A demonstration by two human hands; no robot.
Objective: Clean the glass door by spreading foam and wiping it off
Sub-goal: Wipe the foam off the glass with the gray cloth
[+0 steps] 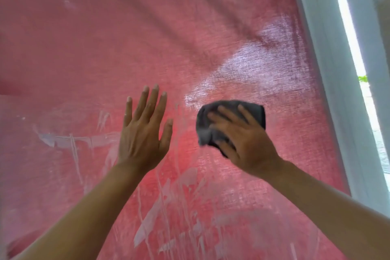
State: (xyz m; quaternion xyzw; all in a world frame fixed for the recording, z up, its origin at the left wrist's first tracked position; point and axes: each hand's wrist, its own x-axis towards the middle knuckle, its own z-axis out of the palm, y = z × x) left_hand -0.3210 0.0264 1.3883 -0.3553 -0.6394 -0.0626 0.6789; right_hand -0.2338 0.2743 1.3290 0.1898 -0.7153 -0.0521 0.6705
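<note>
My left hand (143, 133) is flat against the glass door (211, 59), fingers (150, 103) straight and close together, thumb out to the right, grasping nothing. My right hand (242, 139) presses a dark grey cloth (232, 107) onto the pane just to the right of it; the fingers spread over the bunched cloth and curl a little round it, so I am holding it against the glass rather than pinching it. The two hands sit near each other at about the same height, not touching.

Behind the glass hangs a red woven curtain (105, 38), creased in long diagonal folds, and it fills nearly the whole pane. Foam (147, 228) lies in thin white streaks and runs across the lower part of the door, below and between my forearms, with a paler horizontal smear and drips to the left of my left hand. Above and to the right of the cloth there is a bright, milky patch (253, 63) on the glass; it may be a thin film of foam or only glare, and I cannot tell which from this blurred view.

Along the right edge runs the white door frame (329, 69), slanting across the picture. Beyond it there is a narrow strip of bright daylight with a speck of green and some paving, too washed out to make out further.
</note>
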